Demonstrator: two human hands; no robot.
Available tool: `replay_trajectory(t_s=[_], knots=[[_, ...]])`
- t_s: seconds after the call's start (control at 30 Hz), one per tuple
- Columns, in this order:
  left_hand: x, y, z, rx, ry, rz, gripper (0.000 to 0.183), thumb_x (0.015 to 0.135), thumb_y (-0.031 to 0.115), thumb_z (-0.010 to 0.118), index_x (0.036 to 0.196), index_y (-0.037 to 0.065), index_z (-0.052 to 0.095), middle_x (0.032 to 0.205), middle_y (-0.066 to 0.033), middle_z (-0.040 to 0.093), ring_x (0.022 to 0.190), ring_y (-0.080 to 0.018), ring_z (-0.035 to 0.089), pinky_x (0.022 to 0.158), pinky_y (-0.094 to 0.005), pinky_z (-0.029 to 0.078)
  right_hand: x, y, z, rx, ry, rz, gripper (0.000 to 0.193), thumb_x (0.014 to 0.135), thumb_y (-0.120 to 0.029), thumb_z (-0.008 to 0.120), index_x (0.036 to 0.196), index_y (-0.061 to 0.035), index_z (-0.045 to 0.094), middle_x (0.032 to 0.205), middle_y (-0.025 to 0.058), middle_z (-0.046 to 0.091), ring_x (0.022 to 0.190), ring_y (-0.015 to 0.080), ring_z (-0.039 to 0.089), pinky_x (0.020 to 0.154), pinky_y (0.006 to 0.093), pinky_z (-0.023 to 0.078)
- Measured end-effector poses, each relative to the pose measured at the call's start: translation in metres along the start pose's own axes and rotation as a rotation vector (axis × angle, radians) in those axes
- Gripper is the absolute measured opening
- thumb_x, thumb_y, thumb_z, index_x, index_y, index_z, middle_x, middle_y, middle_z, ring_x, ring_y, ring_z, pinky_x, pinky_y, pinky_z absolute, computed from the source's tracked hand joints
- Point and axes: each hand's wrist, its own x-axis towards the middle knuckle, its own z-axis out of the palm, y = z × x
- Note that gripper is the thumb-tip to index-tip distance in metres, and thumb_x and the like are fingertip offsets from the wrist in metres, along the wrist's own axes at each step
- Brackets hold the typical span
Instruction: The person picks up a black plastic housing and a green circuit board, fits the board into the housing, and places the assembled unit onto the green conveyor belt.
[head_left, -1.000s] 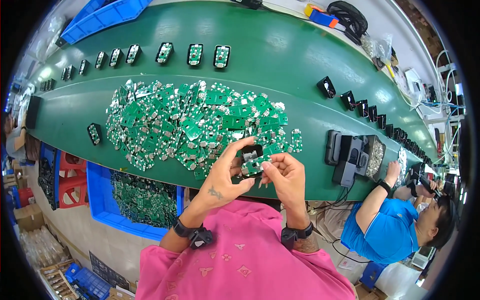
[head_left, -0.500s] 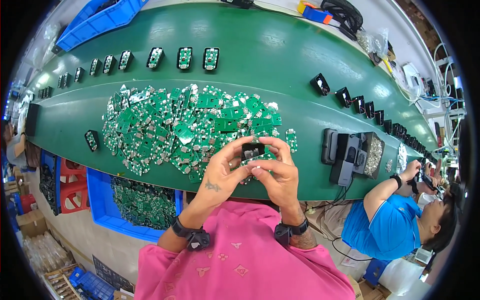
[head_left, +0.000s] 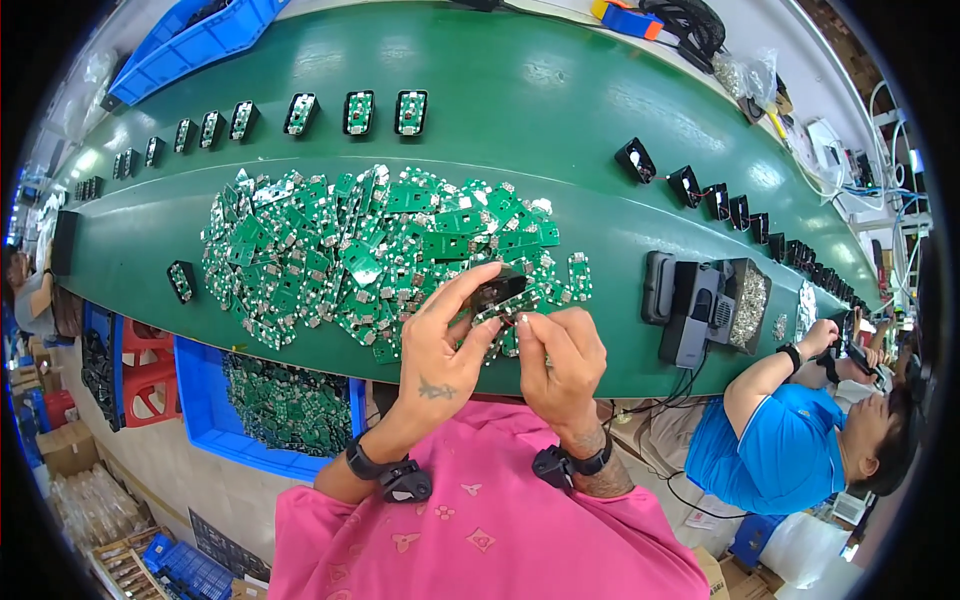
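Observation:
My left hand (head_left: 440,340) is closed around a small black plastic housing (head_left: 497,287), fingers at its back and thumb in front. A green circuit board (head_left: 513,306) sits tilted at the near side of the housing's opening. Just right of it, my right hand (head_left: 562,362) has thumb and forefinger pinched together at the board's near edge. What lies between those fingertips is too small to make out. Behind and left of my hands spreads a large pile of loose green circuit boards (head_left: 360,260).
Black housings with boards inside (head_left: 410,114) line the far left of the green table (head_left: 540,75). Open black housings (head_left: 685,187) form a row at right. Nearer stand a grey device (head_left: 690,318) and a tray of small metal parts (head_left: 752,308). A co-worker (head_left: 770,440) sits at right.
My right hand has come away from the housing's right side and shifted slightly right and down, pinching by the board. The housing has tilted in my left hand, and the board shows more.

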Motion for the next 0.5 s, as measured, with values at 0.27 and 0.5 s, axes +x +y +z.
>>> replay_trajectory(t_s=[0.27,0.5], knots=[[-0.006,0.018,-0.008,0.486,-0.081,0.273,0.044,0.088,-0.012,0.058,0.130,-0.001,0.059,0.134,-0.0163,0.054,0.115,-0.0212,0.062,0.093,-0.0307,0.055,0.027,0.001,-0.022,0.258,-0.383,0.058,0.006,0.079,-0.001,0.069,0.077,-0.0021,0.063,0.063,0.0068,0.054,0.051,0.0216,0.055,0.049,0.0342,0.041],[-0.011,0.024,-0.006,0.550,-0.076,0.291,0.044,0.086,-0.007,0.062,0.129,0.004,0.061,0.127,-0.0178,0.061,0.109,-0.0241,0.067,0.090,-0.0322,0.056,0.035,0.001,-0.033,0.227,-0.548,0.007,0.006,0.079,-0.004,0.068,0.079,-0.0034,0.062,0.069,0.0106,0.059,0.059,0.0301,0.061,0.053,0.0403,0.047]])
